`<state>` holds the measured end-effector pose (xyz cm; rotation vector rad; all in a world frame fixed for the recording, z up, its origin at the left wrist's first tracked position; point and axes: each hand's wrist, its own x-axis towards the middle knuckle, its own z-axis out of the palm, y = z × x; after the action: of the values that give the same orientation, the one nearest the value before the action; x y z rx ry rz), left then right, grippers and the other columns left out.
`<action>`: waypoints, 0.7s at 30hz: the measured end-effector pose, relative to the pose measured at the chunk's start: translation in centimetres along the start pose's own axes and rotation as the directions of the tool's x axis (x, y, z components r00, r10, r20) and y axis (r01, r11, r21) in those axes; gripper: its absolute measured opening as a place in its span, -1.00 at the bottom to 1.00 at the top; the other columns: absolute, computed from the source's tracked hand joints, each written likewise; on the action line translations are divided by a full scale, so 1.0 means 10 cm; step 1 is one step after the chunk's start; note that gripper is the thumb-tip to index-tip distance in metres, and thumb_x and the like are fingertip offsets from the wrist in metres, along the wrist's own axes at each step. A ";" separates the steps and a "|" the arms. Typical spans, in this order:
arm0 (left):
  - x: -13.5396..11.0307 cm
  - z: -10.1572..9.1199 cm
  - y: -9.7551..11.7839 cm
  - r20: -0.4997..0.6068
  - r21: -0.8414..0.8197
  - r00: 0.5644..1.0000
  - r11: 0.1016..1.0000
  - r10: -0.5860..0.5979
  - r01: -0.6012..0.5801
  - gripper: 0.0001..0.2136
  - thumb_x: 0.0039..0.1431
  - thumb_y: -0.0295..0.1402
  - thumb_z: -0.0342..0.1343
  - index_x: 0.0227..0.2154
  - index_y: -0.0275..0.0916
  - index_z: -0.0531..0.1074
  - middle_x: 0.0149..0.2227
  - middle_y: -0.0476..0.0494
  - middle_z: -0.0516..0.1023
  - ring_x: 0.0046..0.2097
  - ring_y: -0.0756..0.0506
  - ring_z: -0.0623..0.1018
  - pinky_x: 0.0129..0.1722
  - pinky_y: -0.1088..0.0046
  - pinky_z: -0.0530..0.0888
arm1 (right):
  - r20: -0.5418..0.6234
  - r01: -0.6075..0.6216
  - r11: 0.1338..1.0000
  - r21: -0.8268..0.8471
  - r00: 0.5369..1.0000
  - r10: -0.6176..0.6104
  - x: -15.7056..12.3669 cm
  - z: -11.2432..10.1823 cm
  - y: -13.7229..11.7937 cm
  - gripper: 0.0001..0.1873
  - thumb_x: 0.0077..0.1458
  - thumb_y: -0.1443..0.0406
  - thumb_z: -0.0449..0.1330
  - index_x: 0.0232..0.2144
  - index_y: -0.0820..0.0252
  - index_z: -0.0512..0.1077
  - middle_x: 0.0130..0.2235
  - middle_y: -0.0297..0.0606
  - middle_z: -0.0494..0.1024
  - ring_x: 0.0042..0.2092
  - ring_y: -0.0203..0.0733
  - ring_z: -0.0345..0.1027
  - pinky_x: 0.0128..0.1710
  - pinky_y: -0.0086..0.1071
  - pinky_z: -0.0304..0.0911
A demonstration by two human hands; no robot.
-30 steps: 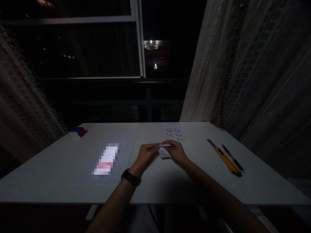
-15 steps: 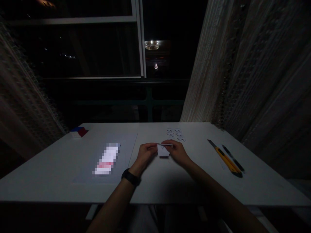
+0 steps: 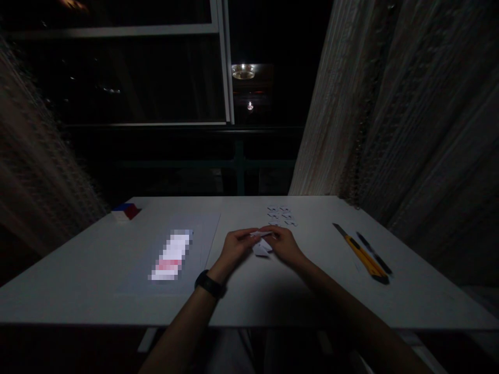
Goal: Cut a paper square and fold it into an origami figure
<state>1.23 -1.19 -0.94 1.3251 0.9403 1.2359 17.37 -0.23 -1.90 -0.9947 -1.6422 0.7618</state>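
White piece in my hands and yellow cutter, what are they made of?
White piece: probably matte paper, given its thin, creased flaps. Yellow cutter: handle likely plastic, from its bright colour; blade apparently metal, thin and grey; finishes unclear in dim light.

White folded paper (image 3: 261,249) between left grip (image 3: 237,245) and right grip (image 3: 286,244), yellow cutter (image 3: 366,258) farther right.

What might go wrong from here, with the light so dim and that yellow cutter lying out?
The yellow cutter lies with its blade exposed, so the right hand might get nicked reaching that way. The small pieces lie just beyond the hands, so a nudge could scatter them. In this gloom, the folded paper held by right and left hand might get creased crookedly.
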 end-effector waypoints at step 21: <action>0.01 -0.03 -0.01 -0.116 -0.035 0.993 0.999 -0.027 0.024 -0.78 -0.30 -0.41 0.28 -0.46 -0.35 0.54 -0.44 -0.21 0.56 -0.40 -0.07 0.49 -0.34 0.43 0.38 | 0.429 -0.449 0.702 0.553 0.876 0.221 0.02 -0.28 -0.23 -0.51 0.02 0.01 -0.01 -0.17 0.25 0.39 -0.18 -0.03 0.46 -0.26 -0.06 0.40 -0.37 -0.19 0.34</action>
<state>0.96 -1.02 -1.07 1.2219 1.0108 1.3148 19.49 -1.11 0.95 -0.6842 -1.3003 1.7015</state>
